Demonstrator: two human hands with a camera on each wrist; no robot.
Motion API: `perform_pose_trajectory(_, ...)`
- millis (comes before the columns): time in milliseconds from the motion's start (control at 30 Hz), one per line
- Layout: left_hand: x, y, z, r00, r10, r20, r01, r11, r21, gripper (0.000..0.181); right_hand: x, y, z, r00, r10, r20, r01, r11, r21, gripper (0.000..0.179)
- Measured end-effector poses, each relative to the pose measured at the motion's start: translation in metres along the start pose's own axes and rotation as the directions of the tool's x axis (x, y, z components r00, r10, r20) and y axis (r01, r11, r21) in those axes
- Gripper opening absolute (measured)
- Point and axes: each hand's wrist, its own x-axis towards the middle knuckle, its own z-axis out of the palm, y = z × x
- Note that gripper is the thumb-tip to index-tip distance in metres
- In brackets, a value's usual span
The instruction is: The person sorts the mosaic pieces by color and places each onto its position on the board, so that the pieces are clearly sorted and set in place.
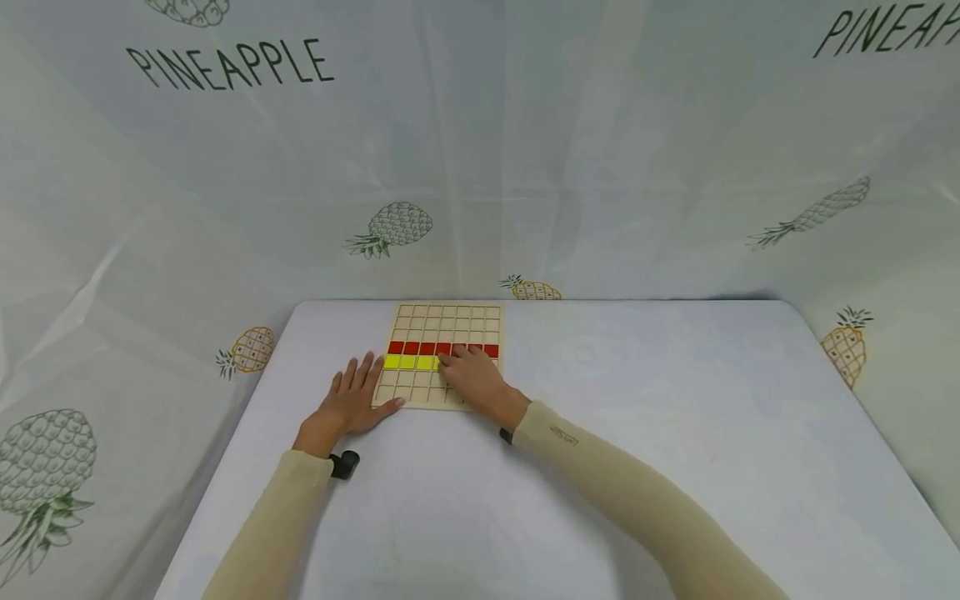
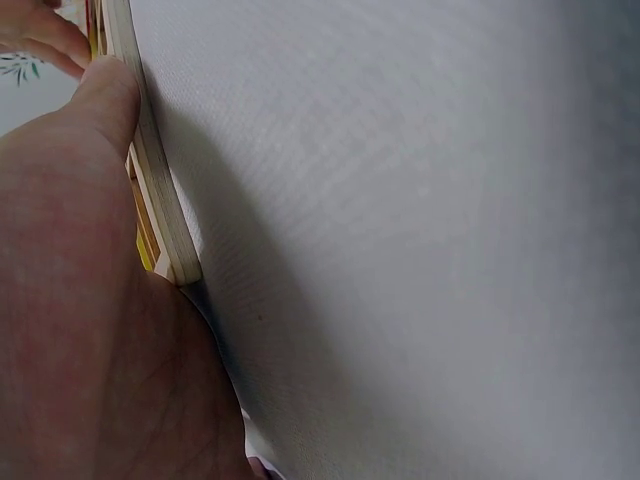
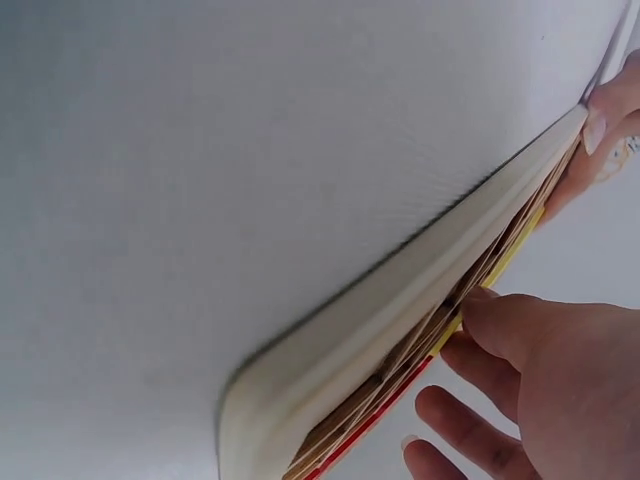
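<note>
A square wooden grid board (image 1: 412,393) lies at the back of the table. One of its rows holds red tiles (image 1: 427,348), and the row just nearer holds several yellow tiles (image 1: 407,362). My left hand (image 1: 354,403) lies with spread fingers at the board's left side, its thumb (image 2: 112,95) against the near edge. Over the yellow row, my right hand (image 1: 480,383) pinches a yellow tile at the board between thumb (image 3: 485,315) and index finger; the other fingers hover over the red row. The right hand hides part of both rows.
The white table (image 1: 637,433) extends to the right and in front of the board. A pineapple-printed sheet (image 1: 637,150) hangs behind the table and at its sides. Dark straps sit at both wrists.
</note>
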Motion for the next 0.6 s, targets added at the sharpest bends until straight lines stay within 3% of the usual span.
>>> perform_pose_trajectory(200, 0.007, -0.008, 0.010, 0.999, 0.019, -0.034, -0.020, 1.000, -0.022, 0.103, -0.010, 0.003, 0.001, 0.999, 0.009, -0.041, -0.007, 0.998, 0.060, 0.039)
perform_pose_trajectory(600, 0.000, 0.000, 0.002, 1.000, 0.004, -0.007, -0.004, 1.000, -0.028, 0.106, -0.054, 0.038, 0.006, 0.983, 0.129, -0.130, -0.093, 0.964, 0.249, 0.032)
